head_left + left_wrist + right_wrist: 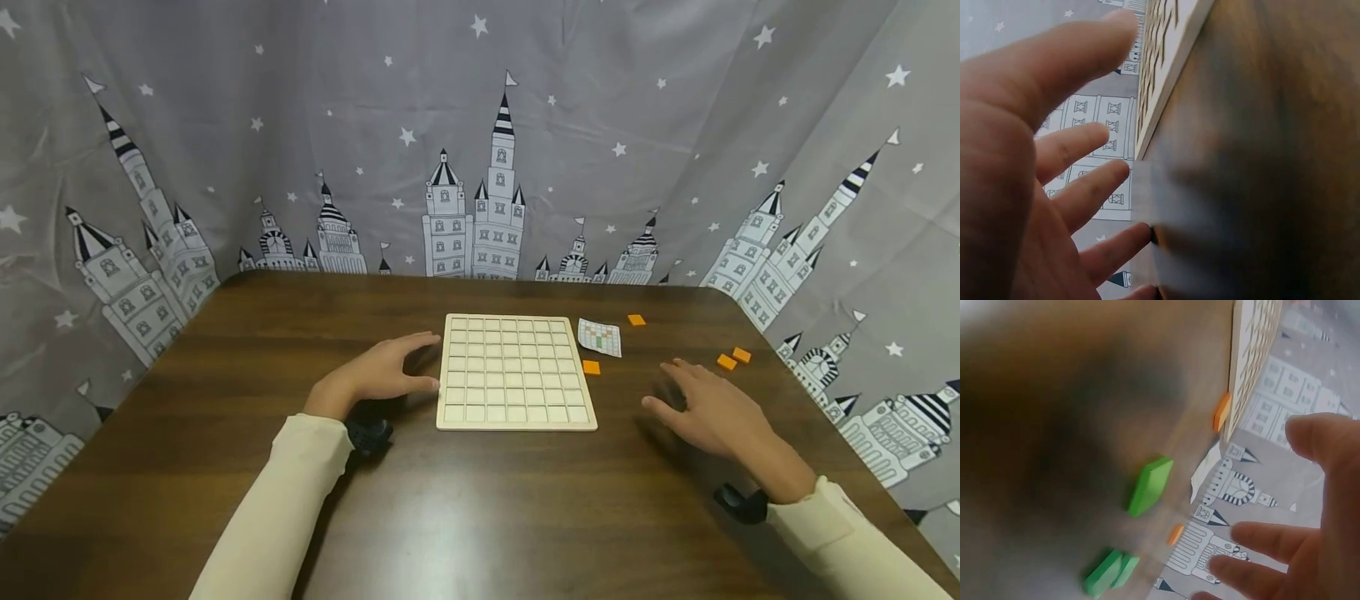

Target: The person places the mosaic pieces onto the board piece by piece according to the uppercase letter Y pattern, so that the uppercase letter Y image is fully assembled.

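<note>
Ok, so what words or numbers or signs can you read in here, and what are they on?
None: there is no text I can read.
Paper card: a coloured grid shows; any tiny writing is too small to read.
Grid board, orange tiles, green pieces: no writing shows.
Grey curtain: only pictures, castles and stars.

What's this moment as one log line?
left hand: beside grid board | right hand: over table | orange tiles, green tiles: on table
</note>
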`<act>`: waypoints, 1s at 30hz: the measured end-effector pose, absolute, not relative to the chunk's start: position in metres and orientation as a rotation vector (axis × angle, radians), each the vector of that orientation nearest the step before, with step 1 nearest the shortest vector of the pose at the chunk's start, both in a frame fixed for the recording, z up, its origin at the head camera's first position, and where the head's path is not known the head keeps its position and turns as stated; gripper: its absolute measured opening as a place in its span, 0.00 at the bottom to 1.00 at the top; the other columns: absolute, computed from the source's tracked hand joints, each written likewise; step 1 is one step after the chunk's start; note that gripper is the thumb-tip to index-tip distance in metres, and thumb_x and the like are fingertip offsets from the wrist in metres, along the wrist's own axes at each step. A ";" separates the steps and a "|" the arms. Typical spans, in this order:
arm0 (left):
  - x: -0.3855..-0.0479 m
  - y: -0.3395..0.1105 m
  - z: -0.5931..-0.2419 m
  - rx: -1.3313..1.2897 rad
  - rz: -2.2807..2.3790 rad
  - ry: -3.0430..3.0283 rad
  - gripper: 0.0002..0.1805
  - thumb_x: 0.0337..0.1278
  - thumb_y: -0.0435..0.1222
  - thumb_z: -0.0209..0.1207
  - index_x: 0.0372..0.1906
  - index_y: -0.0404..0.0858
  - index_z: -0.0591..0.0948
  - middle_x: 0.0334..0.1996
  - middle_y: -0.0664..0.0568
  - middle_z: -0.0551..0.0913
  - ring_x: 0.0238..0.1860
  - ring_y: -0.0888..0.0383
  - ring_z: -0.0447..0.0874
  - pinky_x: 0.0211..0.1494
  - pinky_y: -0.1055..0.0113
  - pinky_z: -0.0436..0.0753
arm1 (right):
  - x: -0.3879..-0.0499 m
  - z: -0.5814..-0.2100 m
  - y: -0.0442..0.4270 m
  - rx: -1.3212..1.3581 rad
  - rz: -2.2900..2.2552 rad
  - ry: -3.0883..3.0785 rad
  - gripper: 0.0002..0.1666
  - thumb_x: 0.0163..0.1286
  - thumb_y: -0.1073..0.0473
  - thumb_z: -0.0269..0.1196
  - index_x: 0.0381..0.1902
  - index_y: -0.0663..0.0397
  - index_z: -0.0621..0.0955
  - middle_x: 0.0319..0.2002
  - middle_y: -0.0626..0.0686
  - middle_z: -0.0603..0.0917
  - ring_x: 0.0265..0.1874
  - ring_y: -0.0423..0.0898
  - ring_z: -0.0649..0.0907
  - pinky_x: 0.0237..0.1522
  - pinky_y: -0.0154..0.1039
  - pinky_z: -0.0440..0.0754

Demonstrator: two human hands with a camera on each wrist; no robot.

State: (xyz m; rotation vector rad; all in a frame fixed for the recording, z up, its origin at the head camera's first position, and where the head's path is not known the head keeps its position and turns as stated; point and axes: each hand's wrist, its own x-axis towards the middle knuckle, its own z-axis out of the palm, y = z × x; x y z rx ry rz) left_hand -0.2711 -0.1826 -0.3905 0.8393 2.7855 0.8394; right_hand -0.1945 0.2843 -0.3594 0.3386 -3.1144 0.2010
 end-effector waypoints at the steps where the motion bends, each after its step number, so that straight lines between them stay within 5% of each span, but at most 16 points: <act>1: -0.271 -0.183 -0.390 0.855 0.833 2.777 0.44 0.59 0.46 0.70 0.75 0.32 0.66 0.73 0.37 0.66 0.73 0.40 0.62 0.73 0.45 0.61 | -0.188 -0.360 0.287 0.334 0.191 -3.105 0.50 0.71 0.28 0.55 0.70 0.65 0.71 0.68 0.70 0.71 0.63 0.71 0.72 0.54 0.70 0.73; 8: -0.271 -0.182 -0.386 0.855 0.716 2.741 0.44 0.55 0.46 0.73 0.74 0.36 0.68 0.76 0.40 0.62 0.75 0.38 0.57 0.73 0.39 0.59 | -0.158 -0.370 0.299 0.383 0.238 -3.059 0.31 0.66 0.38 0.67 0.51 0.59 0.83 0.41 0.55 0.82 0.38 0.56 0.84 0.32 0.56 0.81; 16: -0.266 -0.177 -0.388 0.786 0.648 2.729 0.43 0.59 0.52 0.68 0.76 0.41 0.68 0.77 0.46 0.60 0.77 0.36 0.52 0.66 0.23 0.46 | -0.161 -0.386 0.312 0.374 0.359 -3.057 0.21 0.66 0.49 0.70 0.45 0.61 0.81 0.36 0.53 0.81 0.33 0.52 0.82 0.31 0.54 0.81; 24: -0.264 -0.172 -0.390 0.774 0.647 2.739 0.42 0.58 0.54 0.67 0.75 0.43 0.69 0.77 0.48 0.61 0.77 0.36 0.50 0.63 0.19 0.42 | -0.170 -0.386 0.309 0.405 0.451 -3.035 0.19 0.66 0.51 0.70 0.47 0.59 0.83 0.40 0.54 0.83 0.39 0.54 0.83 0.40 0.59 0.81; 30: -0.265 -0.170 -0.392 0.810 0.626 2.747 0.37 0.58 0.53 0.68 0.70 0.43 0.75 0.77 0.48 0.63 0.76 0.36 0.52 0.62 0.18 0.45 | -0.180 -0.388 0.298 0.399 0.419 -3.009 0.14 0.67 0.51 0.68 0.42 0.55 0.83 0.35 0.49 0.81 0.34 0.49 0.80 0.36 0.54 0.79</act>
